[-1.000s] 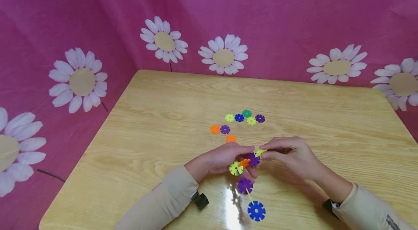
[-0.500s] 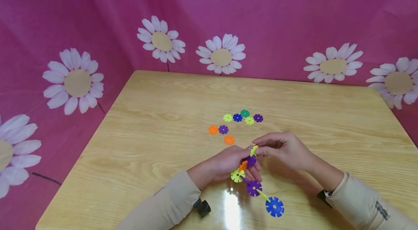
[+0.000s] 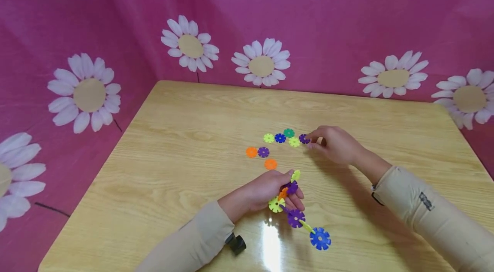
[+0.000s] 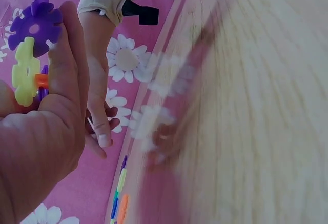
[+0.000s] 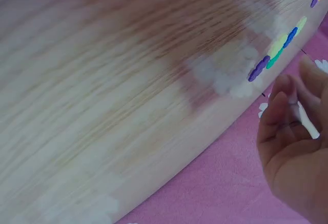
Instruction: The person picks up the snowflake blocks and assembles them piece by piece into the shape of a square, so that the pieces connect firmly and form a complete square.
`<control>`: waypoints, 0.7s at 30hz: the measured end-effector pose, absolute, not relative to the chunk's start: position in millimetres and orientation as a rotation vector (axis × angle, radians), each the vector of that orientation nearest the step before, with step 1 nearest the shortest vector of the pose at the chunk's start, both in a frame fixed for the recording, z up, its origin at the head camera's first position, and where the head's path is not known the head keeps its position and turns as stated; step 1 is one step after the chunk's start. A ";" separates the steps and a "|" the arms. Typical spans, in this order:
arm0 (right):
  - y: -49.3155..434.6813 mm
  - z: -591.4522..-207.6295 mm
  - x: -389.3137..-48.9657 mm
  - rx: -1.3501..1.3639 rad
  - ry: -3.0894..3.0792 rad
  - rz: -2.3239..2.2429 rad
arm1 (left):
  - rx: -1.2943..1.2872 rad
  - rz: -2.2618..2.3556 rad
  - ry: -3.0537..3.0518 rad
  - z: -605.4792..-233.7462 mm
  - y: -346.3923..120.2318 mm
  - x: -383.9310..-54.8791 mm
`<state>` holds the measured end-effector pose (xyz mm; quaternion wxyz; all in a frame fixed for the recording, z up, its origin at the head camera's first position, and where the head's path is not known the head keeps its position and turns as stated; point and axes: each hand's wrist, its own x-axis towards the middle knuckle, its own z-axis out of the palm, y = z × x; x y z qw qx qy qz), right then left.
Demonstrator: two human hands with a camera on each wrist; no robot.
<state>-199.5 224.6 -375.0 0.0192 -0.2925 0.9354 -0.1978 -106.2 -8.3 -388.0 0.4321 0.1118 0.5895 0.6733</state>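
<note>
My left hand (image 3: 264, 188) holds a chain of notched plastic discs (image 3: 296, 218), its thumb near the yellow disc (image 3: 295, 175) at the upper end. Orange, purple and yellow discs follow along the fingers, and a blue disc (image 3: 320, 238) hangs at the lower end. Part of the chain also shows in the left wrist view as a purple disc (image 4: 35, 29) beside the fingers. My right hand (image 3: 337, 145) reaches over the table, fingertips right by a loose purple disc (image 3: 304, 138). In the right wrist view this hand (image 5: 294, 131) has loosely bent fingers with nothing between them.
Loose discs lie flat on the wooden table (image 3: 193, 134): green (image 3: 289, 133), blue (image 3: 280, 138), yellow (image 3: 294, 142), purple (image 3: 263, 152) and orange (image 3: 270, 164) among them. A pink cloth with printed daisies (image 3: 316, 27) stands behind the table and along its left side.
My right hand has let go of the yellow disc at the chain's upper end and moved away to the loose purple disc. The left hand keeps the chain; its blue end has swung right.
</note>
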 end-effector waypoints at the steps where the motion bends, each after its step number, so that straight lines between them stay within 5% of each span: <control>1: 222.2 -375.9 -203.0 -0.890 2.908 -0.584 | 0.275 1.683 1.472 -388.4 -10.6 -106.1; 21: 218.7 -391.9 -228.7 -0.870 2.894 -0.527 | 0.300 1.690 1.490 -389.7 -19.9 -108.5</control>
